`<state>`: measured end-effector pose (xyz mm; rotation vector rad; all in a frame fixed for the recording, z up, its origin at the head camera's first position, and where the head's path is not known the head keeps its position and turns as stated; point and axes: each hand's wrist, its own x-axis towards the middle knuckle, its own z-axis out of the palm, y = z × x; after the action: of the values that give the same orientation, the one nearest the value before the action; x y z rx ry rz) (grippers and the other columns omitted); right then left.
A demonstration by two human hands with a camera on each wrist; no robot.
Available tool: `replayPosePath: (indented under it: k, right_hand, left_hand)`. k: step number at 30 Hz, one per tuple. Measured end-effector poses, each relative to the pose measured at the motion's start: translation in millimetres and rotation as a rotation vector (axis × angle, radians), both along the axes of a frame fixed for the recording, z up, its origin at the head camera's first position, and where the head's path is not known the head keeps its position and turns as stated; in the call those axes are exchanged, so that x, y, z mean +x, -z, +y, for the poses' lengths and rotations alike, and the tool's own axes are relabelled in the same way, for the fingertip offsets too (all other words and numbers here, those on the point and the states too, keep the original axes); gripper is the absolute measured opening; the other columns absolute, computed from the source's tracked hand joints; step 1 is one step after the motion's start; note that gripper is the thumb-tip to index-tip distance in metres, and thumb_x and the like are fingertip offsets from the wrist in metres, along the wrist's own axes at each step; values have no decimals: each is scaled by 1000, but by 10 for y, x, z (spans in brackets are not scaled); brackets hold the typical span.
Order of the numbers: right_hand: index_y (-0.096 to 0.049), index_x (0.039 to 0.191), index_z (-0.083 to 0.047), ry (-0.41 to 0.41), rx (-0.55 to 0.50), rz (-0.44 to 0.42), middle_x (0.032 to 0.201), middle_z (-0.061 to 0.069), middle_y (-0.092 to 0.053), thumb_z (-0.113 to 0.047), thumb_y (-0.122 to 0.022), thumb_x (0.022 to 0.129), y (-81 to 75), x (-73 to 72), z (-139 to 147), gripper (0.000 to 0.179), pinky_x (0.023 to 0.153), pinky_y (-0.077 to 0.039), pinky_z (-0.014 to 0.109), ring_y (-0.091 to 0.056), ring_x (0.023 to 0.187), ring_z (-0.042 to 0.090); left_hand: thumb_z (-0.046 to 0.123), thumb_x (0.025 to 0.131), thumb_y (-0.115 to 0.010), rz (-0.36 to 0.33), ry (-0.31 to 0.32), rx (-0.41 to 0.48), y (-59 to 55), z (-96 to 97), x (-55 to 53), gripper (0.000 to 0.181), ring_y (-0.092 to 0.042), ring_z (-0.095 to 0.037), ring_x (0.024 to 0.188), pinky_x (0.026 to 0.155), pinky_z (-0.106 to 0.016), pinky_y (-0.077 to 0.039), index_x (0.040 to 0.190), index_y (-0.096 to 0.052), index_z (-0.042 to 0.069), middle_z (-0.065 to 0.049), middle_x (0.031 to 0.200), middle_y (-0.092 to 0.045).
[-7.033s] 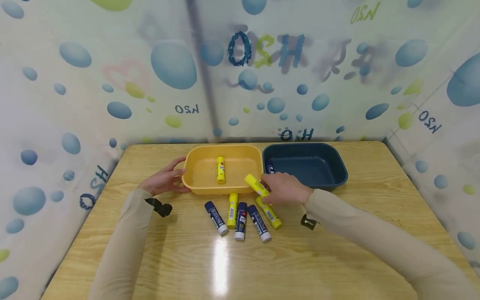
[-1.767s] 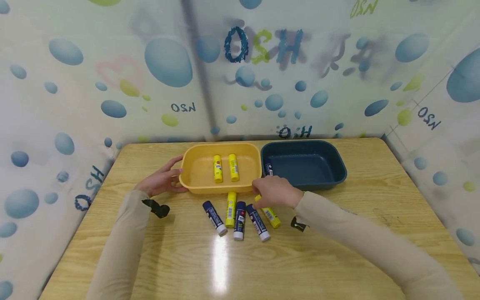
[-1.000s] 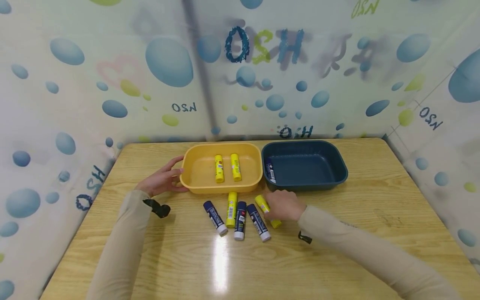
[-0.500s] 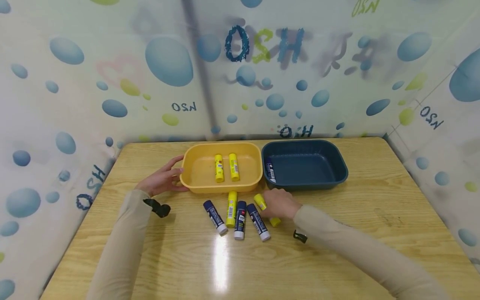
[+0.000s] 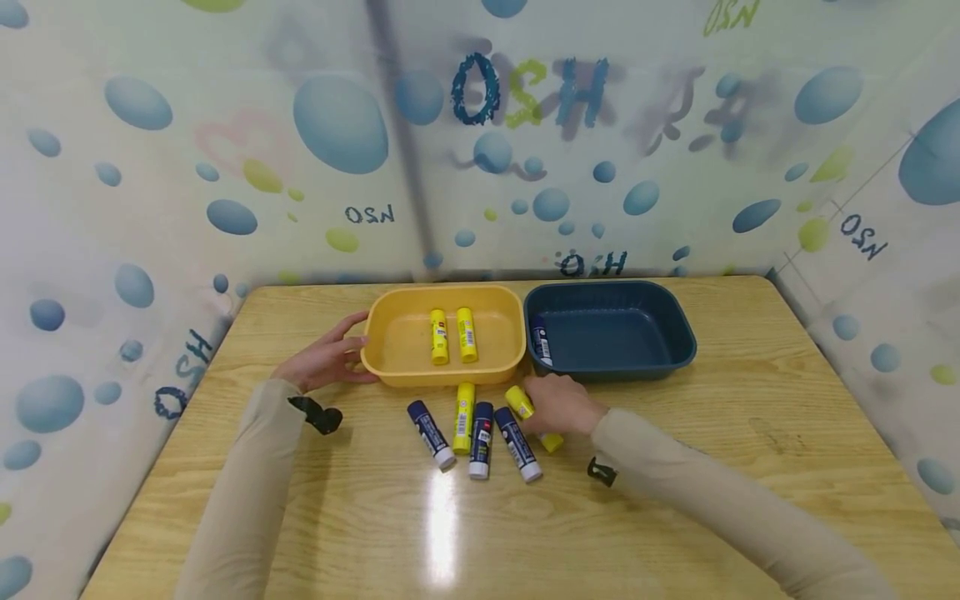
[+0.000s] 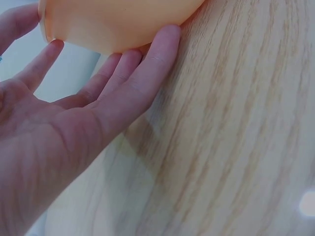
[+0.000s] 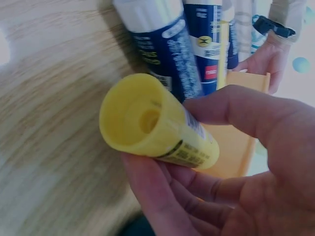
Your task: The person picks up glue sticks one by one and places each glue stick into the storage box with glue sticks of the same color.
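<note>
From the remote feed I am noting the right hand [image 5: 562, 406] pinching the gripped yellow glue stick [image 7: 160, 123], its thumb on one side and its fingers on the other, with the hollow end facing the wrist camera. The grip is leaving both ends of the barrel exposed; I am judging this sound, since a smooth cylinder is liable to roll if pressed from one side only. That stick is sitting low over the wooden table [image 5: 360, 517], near the facing ends of the trays, and I am unable to confirm whether it is touching the wood. The left hand [image 5: 321, 364] is resting with its fingers spread and loosely extended against the left end of the yellow tray [image 5: 435, 380], clasping nothing; I am reading this as bracing against sliding. The dark blue tray [image 5: 622, 337] is standing right beside it. A pair of yellow glue sticks [image 5: 467, 335] is lying roughly parallel in the former, and a boxed navy glue stick [image 5: 542, 342] is lying along the latter's left wall; colours are matching, which I am assessing as deliberate. In front, the left navy glue stick [image 5: 431, 435], loose yellow glue stick [image 5: 463, 419], centre navy glue stick [image 5: 481, 442] and right navy glue stick [image 5: 518, 446] are lying in a loose fan, seemingly handy for reaching.
</note>
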<state>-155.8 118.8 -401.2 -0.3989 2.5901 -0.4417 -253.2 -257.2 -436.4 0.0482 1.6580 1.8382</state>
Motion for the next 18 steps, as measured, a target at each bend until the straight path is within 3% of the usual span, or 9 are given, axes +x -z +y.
replayPosePath:
  k: [6, 13, 18]
  right_hand:
    - [-59, 106, -8, -4, -38, -27, 83, 1, -57, -26, -78, 82, -121, 3, -20, 36, 63, -50, 28, -56, 71, 16]
    - [-58, 107, -8, 17, -151, -98, 87, 2, -58, -19, -75, 84, -253, -36, -29, 31, 58, -53, 26, -58, 70, 16]
    - [-57, 107, -6, 8, -166, -86, 87, 4, -57, -21, -74, 84, -374, -66, -50, 32, 59, -53, 26, -59, 70, 16]
  left_hand:
    - [18, 105, -42, -3, -14, 3, 17, -5, 11, 63, -48, -28, 120, 96, -59, -41, 155, -5, 28, -15, 154, -14]
    - [18, 105, -42, -5, -12, 22, 26, -13, 15, 63, -47, -28, 121, 97, -59, -40, 155, -5, 29, -15, 155, -13]
    - [17, 105, -41, -8, -8, 30, 18, -9, 12, 62, -41, -33, 126, 97, -59, -40, 155, -6, 29, -15, 156, -13]
